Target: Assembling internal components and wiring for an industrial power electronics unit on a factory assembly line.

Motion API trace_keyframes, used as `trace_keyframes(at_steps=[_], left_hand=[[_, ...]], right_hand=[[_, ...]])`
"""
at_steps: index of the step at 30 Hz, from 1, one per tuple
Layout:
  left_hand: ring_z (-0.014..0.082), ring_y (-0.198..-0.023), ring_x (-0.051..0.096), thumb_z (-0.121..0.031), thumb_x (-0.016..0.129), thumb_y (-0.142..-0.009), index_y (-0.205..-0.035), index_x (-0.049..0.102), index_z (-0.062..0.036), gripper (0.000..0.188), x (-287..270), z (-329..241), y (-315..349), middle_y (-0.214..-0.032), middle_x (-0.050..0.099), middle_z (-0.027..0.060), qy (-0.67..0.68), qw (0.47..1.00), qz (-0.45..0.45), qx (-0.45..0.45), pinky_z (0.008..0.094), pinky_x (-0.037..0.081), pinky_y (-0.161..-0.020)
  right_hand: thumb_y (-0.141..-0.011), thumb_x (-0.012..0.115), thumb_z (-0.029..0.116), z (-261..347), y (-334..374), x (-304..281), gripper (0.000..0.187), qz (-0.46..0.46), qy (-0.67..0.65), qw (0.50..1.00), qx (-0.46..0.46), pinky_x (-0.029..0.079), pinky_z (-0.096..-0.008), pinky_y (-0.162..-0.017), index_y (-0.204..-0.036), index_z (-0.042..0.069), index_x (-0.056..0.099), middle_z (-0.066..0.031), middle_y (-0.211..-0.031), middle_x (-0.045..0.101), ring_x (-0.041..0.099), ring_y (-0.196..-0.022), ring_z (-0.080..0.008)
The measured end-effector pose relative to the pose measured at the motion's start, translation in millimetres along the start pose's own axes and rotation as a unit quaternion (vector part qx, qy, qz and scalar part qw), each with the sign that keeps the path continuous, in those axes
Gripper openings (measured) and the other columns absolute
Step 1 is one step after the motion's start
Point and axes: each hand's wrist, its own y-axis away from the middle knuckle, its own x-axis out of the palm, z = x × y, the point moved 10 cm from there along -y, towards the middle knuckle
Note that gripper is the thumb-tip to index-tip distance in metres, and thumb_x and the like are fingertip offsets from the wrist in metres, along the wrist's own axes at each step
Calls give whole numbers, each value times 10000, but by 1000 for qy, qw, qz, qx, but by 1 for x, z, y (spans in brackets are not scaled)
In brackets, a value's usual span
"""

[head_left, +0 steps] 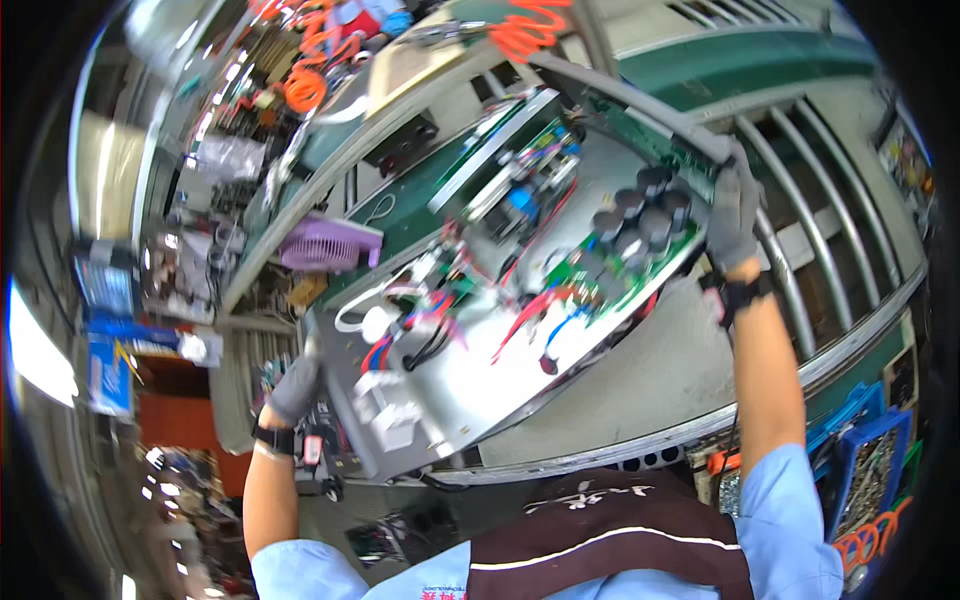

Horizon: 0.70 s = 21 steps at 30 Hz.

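An open metal electronics chassis point(479, 385) lies at a slant in front of me, blurred by motion. My left hand point(297, 388), in a grey glove, grips its near left end. At its far right corner my right hand point(735, 215), gloved too, is closed on the rim; some fingers are out of sight. Inside the chassis sits a green circuit board point(640, 277) with several round black capacitors point(655, 224). Coloured wires point(432, 318) run loose in its left part. A silver heat sink point(494, 152) stands at the far side.
The chassis is over a workbench with a grey metal surface point(615, 385). Metal rollers point(812, 220) run along the right. Beyond the left end is a purple fan point(328, 245). Orange coiled hoses point(528, 30) hang at the top. A blue bin point(868, 470) stands at lower right.
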Motion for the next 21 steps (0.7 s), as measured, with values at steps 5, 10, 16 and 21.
trace_keyframes(at_steps=[5,10,16,21], left_hand=[[218,-848,618,-579,280,-920,-1201,523,-14,676,-3,41,-32,-997,640,135,265,947,-183,-11,363,464,-724],[244,-1082,514,-656,239,-885,-1222,487,-22,760,29,46,-79,-1187,541,117,521,828,-63,199,372,379,-954],[195,-1067,516,-604,266,-915,-1157,522,-4,695,65,36,-103,-1133,577,95,548,810,-56,201,322,355,-977],[145,-1133,459,-566,272,-933,-1257,459,0,678,79,30,-74,-1248,511,77,490,840,-73,224,261,305,-995]], right_hand=[[-885,460,442,-20,-61,-26,565,25,315,949,21,363,-372,-955,-1267,26,451,-186,-1231,498,498,-1085,-338],[-927,425,328,131,115,72,377,-50,116,991,-51,419,-291,-760,-1021,-8,567,-67,-912,554,507,-830,-143],[-877,488,342,178,285,170,448,51,62,996,-45,421,-308,-810,-1117,-34,452,-116,-1002,525,497,-955,-178],[-897,466,278,160,269,138,302,-32,152,988,-25,428,-295,-704,-990,-2,530,-87,-833,556,523,-796,-143]])
